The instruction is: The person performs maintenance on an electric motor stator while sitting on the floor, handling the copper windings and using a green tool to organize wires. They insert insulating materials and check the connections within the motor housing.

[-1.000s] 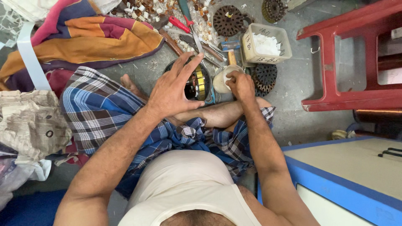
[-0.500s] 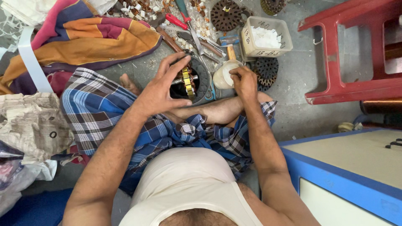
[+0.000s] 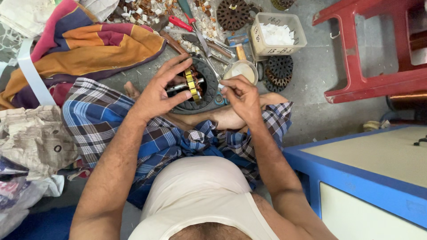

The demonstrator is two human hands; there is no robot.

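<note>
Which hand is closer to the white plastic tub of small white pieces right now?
Right. The right hand sits just below and left of the tub; the left hand, on the motor armature, is farther left.

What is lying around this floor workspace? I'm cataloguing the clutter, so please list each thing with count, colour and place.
motor part: one, dark round housing with brass-coloured core and metal shaft, on the person's lap, centre
plastic tub: one, whitish, holding white slips, top centre
small bowl: one, pale, below the tub
slotted discs: several, dark, top centre and beside the bowl
hand tools: a few, red-handled among them, top centre
striped cloth: one, orange, maroon and blue, upper left
crumpled newspaper: one, greyish, left
stool: one, red, upper right
box: one, blue-edged with beige top, lower right
left hand: cupped over the motor part
right hand: pinching something small and white beside it
</note>
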